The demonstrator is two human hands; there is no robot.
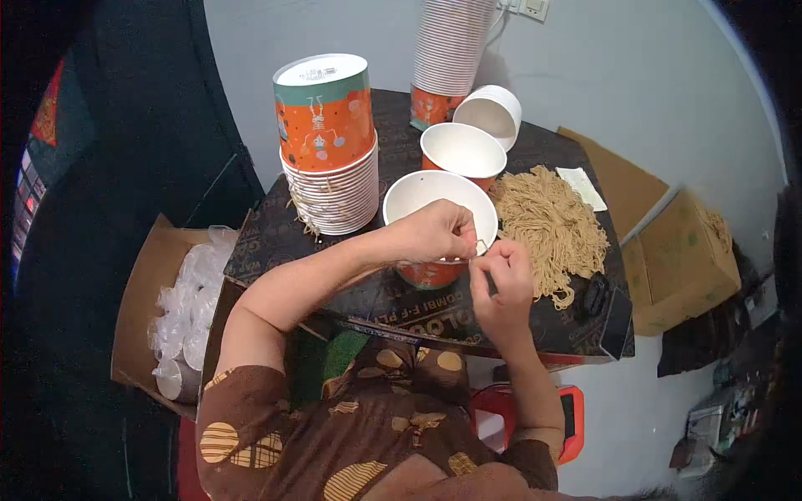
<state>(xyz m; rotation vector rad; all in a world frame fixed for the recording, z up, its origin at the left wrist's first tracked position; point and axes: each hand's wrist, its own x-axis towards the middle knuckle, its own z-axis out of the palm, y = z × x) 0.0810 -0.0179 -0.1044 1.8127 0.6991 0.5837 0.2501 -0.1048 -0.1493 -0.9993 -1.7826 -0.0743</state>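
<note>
Over the near rim of a white-lined paper bucket (403, 199), my left hand (444, 229) pinches a short length of beige cord (481, 246). Close beside it, my right hand (506, 282) has its thumb and fingers pressed together at the cord's other side. The cord bends in a small loop between the two hands; its ends are hidden by my fingers. The bucket stands upright, its orange outside showing below my left hand. To the right lies a tangled heap of beige cords (551, 224).
Upside-down orange and green buckets (324, 125) are stacked at left, cords hanging from their rims. Behind stand another bucket (464, 150), a tipped one (491, 113) and a tall stack (451, 50). A carton (138, 309) holds plastic-wrapped items at left; a black box (616, 324) sits at the right edge.
</note>
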